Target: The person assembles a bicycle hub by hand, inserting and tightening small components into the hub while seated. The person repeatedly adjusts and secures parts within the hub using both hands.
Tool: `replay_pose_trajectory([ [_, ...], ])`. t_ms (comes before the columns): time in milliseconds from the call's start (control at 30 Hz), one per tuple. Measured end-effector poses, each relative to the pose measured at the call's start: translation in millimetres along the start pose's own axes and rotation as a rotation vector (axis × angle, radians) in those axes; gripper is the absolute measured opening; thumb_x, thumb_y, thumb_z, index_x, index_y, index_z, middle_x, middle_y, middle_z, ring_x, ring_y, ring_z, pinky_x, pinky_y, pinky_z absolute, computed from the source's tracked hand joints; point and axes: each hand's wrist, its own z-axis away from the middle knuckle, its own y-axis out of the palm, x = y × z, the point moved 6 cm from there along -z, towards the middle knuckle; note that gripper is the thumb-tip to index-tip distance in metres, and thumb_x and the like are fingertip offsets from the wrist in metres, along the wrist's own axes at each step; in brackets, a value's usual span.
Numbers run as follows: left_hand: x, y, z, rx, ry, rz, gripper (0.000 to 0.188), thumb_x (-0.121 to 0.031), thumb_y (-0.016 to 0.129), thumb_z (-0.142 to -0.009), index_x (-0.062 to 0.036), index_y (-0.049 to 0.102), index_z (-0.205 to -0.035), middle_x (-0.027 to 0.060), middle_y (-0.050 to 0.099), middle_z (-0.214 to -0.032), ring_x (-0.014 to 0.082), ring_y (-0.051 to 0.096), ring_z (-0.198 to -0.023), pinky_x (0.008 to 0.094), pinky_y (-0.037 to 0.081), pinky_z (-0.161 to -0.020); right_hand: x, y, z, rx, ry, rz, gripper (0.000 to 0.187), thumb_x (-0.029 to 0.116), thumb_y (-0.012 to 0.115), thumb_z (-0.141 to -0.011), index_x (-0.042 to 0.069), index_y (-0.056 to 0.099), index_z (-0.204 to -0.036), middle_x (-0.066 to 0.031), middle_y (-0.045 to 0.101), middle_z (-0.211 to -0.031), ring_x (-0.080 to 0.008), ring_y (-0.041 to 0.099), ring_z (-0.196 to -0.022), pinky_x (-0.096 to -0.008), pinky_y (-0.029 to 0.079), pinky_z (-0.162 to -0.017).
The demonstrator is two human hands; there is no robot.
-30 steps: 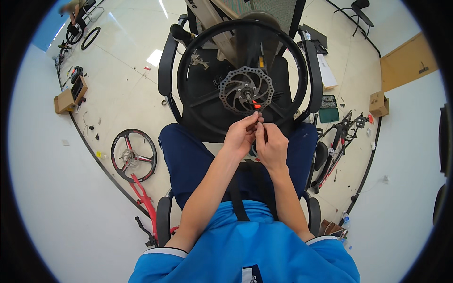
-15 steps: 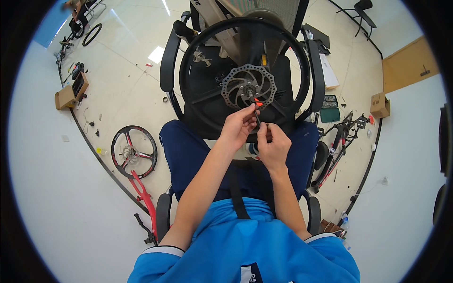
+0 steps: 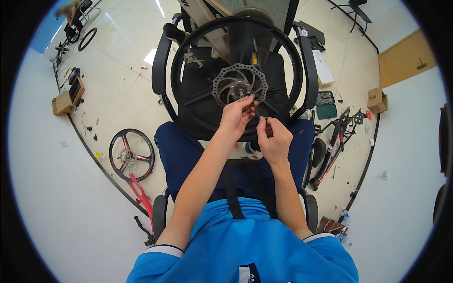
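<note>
A black bicycle wheel point(image 3: 296, 59) lies flat on the seat of a black office chair in front of me. Fixed at its hub is a perforated metal brake disc point(image 3: 225, 89), facing up. My left hand point(image 3: 235, 116) is at the disc's near edge, thumb and fingers pinching the far end of a thin dark rod-shaped tool point(image 3: 257, 112). Lower and to the right, my right hand point(image 3: 275, 140) pinches the near end of the same tool. Fingers cover both ends, so its exact kind cannot be made out.
The chair's armrests point(image 3: 161, 70) flank the wheel. A spoked wheel point(image 3: 150, 158) and red fork point(image 3: 141, 194) lie on the floor at left. At right are a bicycle frame point(image 3: 336, 141), a green tool case point(image 3: 326, 112) and a cardboard box point(image 3: 377, 100). A person point(image 3: 71, 13) is far left.
The view has shifted slightly, so the wheel and disc appear further left. My left fingers are closer to the hub, and the orange part seen at them before is hidden.
</note>
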Motion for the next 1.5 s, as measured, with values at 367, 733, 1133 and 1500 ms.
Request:
replay_pose_trajectory([
  [367, 10, -10, -8, 0.060, -0.139, 0.100, 0.024, -0.026, 0.072, -0.094, -0.0034, 0.071, -0.103, 0.0035, 0.071, -0.096, 0.0142, 0.059, -0.080, 0.0284, 0.048, -0.075, -40, 34, 21, 0.145, 0.938, -1.105, 0.027, 0.022, 0.060, -0.102, -0.004, 0.067, -0.099, -0.0127, 0.070, -0.081, -0.0166, 0.068, -0.064, -0.0272, 0.056, -0.058],
  [733, 10, -8, -9, -0.046, -0.097, 0.025, 0.020, -0.022, 0.078, -0.091, -0.0042, 0.069, -0.092, 0.0037, 0.067, -0.085, 0.0091, 0.051, -0.066, 0.0239, 0.042, -0.059, -25, 18, -12, 0.197, 0.379, -0.082, 0.027, 0.019, 0.064, -0.098, -0.005, 0.067, -0.086, -0.0091, 0.064, -0.062, -0.0132, 0.058, -0.053, -0.0267, 0.046, -0.053],
  [1133, 3, -2, -4, -0.034, -0.068, -0.014, 0.016, -0.020, 0.076, -0.092, -0.0064, 0.068, -0.091, 0.0031, 0.068, -0.085, 0.0069, 0.049, -0.065, 0.0224, 0.039, -0.058, 18, -8, -13, 0.312, -0.192, 0.176, 0.029, -0.001, 0.078, -0.077, 0.002, 0.072, -0.105, -0.0119, 0.069, -0.102, -0.0292, 0.070, -0.089, -0.0367, 0.058, -0.078],
  [1500, 4, -6, -7, -0.029, -0.124, 0.024, 0.017, -0.020, 0.076, -0.092, -0.0056, 0.068, -0.090, 0.0001, 0.062, -0.079, 0.0071, 0.048, -0.065, 0.0223, 0.038, -0.057, 11, 6, -13, 0.264, -0.276, 0.076, 0.023, -0.001, 0.078, -0.078, 0.001, 0.071, -0.100, -0.0101, 0.070, -0.091, -0.0271, 0.069, -0.079, -0.0339, 0.057, -0.069],
])
